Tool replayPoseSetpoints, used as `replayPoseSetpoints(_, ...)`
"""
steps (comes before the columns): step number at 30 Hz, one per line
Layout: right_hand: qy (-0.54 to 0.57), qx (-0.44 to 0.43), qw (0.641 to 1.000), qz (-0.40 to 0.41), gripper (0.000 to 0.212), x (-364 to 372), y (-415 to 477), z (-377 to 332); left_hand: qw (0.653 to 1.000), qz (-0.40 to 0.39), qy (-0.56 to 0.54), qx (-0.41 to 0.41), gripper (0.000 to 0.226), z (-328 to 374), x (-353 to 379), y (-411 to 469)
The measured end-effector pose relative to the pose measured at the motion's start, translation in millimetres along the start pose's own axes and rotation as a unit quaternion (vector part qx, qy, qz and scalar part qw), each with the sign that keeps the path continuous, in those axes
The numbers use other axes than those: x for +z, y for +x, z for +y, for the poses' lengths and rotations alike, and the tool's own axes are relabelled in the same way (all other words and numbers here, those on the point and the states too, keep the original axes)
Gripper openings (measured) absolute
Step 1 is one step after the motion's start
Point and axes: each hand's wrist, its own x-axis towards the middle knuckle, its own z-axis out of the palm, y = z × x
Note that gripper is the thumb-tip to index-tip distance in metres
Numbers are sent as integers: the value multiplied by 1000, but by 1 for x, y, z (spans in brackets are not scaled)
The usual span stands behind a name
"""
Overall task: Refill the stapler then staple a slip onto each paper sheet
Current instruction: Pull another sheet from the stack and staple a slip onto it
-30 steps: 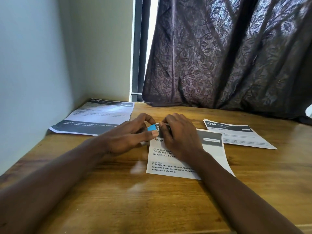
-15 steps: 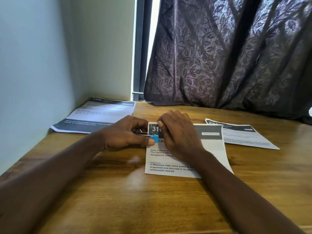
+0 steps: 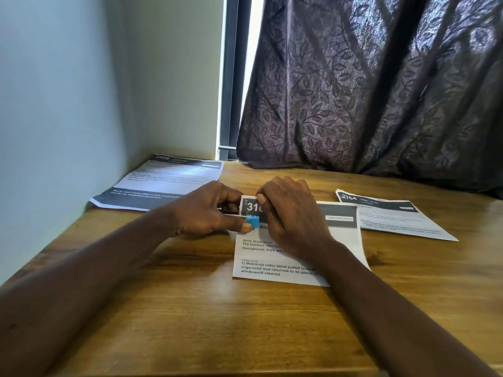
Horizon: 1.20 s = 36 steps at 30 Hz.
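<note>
Small blue plastic stapler (image 3: 253, 222) at the top corner of a white printed sheet (image 3: 351, 240) numbered "31…".
Left hand (image 3: 206, 210) grips it; right hand (image 3: 294, 216) pinches that corner, on a grainy wooden table (image 3: 190, 322).

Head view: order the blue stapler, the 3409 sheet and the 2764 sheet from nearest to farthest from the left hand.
1. The blue stapler: gripped in the left hand, at its fingertips.
2. The 3409 sheet: just behind that hand, at far left.
3. The 2764 sheet: at far right, beyond the right hand.
</note>
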Motion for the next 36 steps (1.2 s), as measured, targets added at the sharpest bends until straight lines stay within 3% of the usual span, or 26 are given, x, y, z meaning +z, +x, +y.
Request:
replayPoseSetpoints(3,-3,0,1000,1,27,0,-1,0,1000,10,14,13,23,-2,1,1)
replayPoseSetpoints(7,-11,14,1000,1,26,1,-2,3,1000,12,-14,7,36,-4,-3,-3)
replayPoseSetpoints(10,1,35,999,4,27,3,-2,6,997,75,-18,26,42,-2,-11,-6)
replayPoseSetpoints(14,1,60,998,-15,27,6,-3,11,977,155,138,41,53,-13,-16,-5)
replayPoseSetpoints(17,-5,71,997,-39,30,8,-4,13,965,133,225,35,53,-23,-15,-5)
replayPoseSetpoints(23,9,101,995,-26,22,8,-5,15,955,95,281,22,50,-23,-10,-5)
replayPoseSetpoints(26,12,100,995,-10,22,6,-4,12,961,134,236,47,64,-13,-5,-5)
replayPoseSetpoints(28,5,92,996,2,25,3,-3,9,981,139,118,63,61,-2,2,-4)
replayPoseSetpoints(30,2,82,997,13,28,0,-2,7,992,115,23,46,51,6,8,-3)
replayPoseSetpoints(33,4,73,997,27,26,-3,-2,4,993,113,38,18,18,7,18,-1)
replayPoseSetpoints(36,4,89,994,62,25,-15,-4,11,986,164,10,27,10,8,23,-5)
